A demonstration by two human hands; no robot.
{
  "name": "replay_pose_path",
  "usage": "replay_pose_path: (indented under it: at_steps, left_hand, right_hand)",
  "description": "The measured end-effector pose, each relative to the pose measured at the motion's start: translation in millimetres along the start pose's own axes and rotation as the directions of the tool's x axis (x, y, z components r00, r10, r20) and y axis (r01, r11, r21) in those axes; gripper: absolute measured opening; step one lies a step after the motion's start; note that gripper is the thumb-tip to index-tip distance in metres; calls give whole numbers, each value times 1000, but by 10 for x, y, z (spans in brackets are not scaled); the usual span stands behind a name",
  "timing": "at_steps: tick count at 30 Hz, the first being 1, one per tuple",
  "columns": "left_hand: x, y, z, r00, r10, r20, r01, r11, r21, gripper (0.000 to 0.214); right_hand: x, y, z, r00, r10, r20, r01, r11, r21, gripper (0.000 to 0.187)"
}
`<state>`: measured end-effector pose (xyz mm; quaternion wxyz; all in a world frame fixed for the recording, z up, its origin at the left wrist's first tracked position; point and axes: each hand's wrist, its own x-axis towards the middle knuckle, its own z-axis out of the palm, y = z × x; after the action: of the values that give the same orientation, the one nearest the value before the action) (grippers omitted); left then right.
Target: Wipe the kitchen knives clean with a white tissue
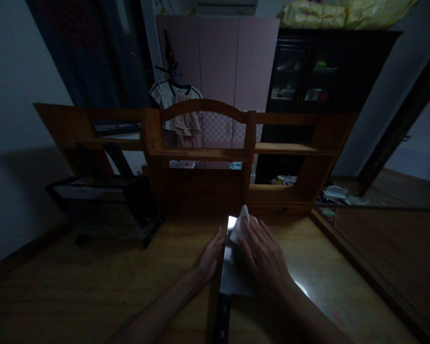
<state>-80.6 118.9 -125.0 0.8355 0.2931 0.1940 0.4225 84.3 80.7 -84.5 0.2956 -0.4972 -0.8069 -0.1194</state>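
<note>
The cleaver [233,279] lies flat on the tabletop [129,286], handle toward the person. The right hand [264,260], grip released, presses a white cloth [242,223] onto the blade; the left hand [209,258] lies flat against the blade's left edge (fingers loose). Bare wood spreads left and right. Behind, a wooden shelf unit [200,154] holds small items, too dim to identify.

Glossy metal cleaver blade [232,274]; wooden tabletop [93,286]; white tissue [241,224].

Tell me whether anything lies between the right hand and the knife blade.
Yes: a white tissue lies under the fingers of the right hand, on the far end of the blade. The left hand rests against the blade's left edge, nothing visible between.
</note>
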Motion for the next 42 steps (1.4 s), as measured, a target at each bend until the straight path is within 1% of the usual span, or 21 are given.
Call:
replay_pose_path:
  at_steps: [2, 4, 7, 10, 14, 15, 18, 20, 24, 26, 28, 30, 32, 34, 35, 37, 39, 42]
  left_hand:
    - [34, -32, -5, 1000, 20, -20, -21, 999, -38, 52]
    - [61, -62, -10, 997, 49, -66, -53, 997, -65, 48]
    - [74, -80, -10, 992, 45, -114, -54, 996, -77, 47]
    - [63, -68, 5, 991, 42, -128, -53, 995, -85, 46]
    - [26, -38, 30, 985, 26, -168, -35, 998, -53, 45]
    - [14, -28, 34, 988, 12, -156, -19, 999, -43, 46]
    - [-12, 1, 42, 996, -50, -72, 48, 999, -25, 50]
    - [-15, 11, 38, 997, -63, -48, 63, 998, -5, 48]
    - [-4, -13, 4, 995, 26, -93, -22, 999, 44, 32]
    - [-3, -32, -14, 992, 50, -115, -39, 995, 95, 24]
    - [-1, -47, -27, 991, 48, -127, -25, 984, 177, 23]
    - [5, -61, -44, 992, 56, -116, -24, 965, 261, 30]
    - [18, -82, -72, 994, 70, -84, -41, 950, 308, 36]
    - [30, -113, -112, 994, 90, -66, -63, 942, 330, 38]
    - [34, -130, -131, 992, 96, -78, -65, 940, 335, 37]
    - [33, -160, -159, 984, 110, -140, -58, 941, 332, 38]
    - [24, -179, -169, 975, 118, -190, -56, 951, 305, 46]
    - [17, -187, -167, 972, 135, -192, -78, 957, 279, 57]
  right_hand:
    - [10, -42, 18, 996, -78, 53, 75, 996, 54, 56]
    - [3, -82, 65, 983, -134, 125, 121, 987, 105, 59]
    - [-15, -115, 138, 971, -162, 176, 132, 977, 169, 61]
    - [-18, -118, 165, 973, -138, 188, 102, 977, 190, 60]
    - [-15, -84, 178, 977, -107, 187, 78, 985, 155, 55]
    - [-16, -66, 186, 979, -96, 182, 71, 987, 144, 54]
    - [-20, 4, 218, 984, -62, 169, 43, 993, 112, 52]
    - [-22, 47, 233, 985, -34, 168, 20, 996, 86, 51]
    - [-22, 79, 240, 990, 17, 141, -23, 999, 38, 49]
    - [-25, 75, 228, 991, 61, 119, -63, 998, 8, 48]
    - [-26, 73, 195, 987, 120, 107, -117, 993, -34, 46]
    - [-19, 74, 139, 985, 150, 88, -144, 987, -71, 45]
    - [-2, 67, 68, 992, 115, 54, -110, 991, -79, 46]
    - [17, 39, 9, 999, 25, 36, -23, 998, -50, 50]
    - [23, 16, -8, 999, -23, 42, 24, 999, -26, 52]
    - [27, -41, -11, 991, -104, 82, 102, 994, 30, 54]
    - [20, -94, 20, 979, -155, 133, 146, 986, 76, 56]
    - [9, -124, 81, 961, -194, 196, 174, 978, 112, 58]
